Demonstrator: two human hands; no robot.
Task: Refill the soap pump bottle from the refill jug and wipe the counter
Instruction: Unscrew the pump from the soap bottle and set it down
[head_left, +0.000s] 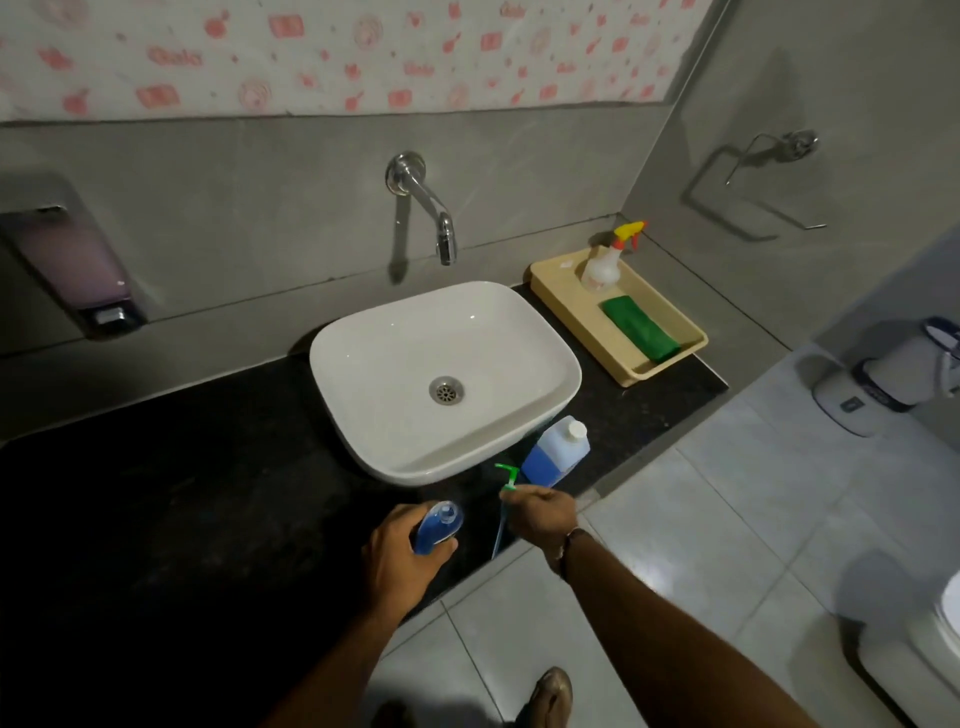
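The left hand is wrapped around the bottle, whose neck is open and which holds blue soap; it sits at the counter close to the front edge. Just right of that grip, the right hand is clenched on the green pump, lifted clear of the bottle, its tube hanging down over the counter's front edge. Directly beyond the right hand stands the capped jug, close to the basin wall on its left. Farther back and right of the jug, a tray near the counter's right end holds a spray bottle and a green cloth. Left of the left hand the dark counter runs wide and bare.
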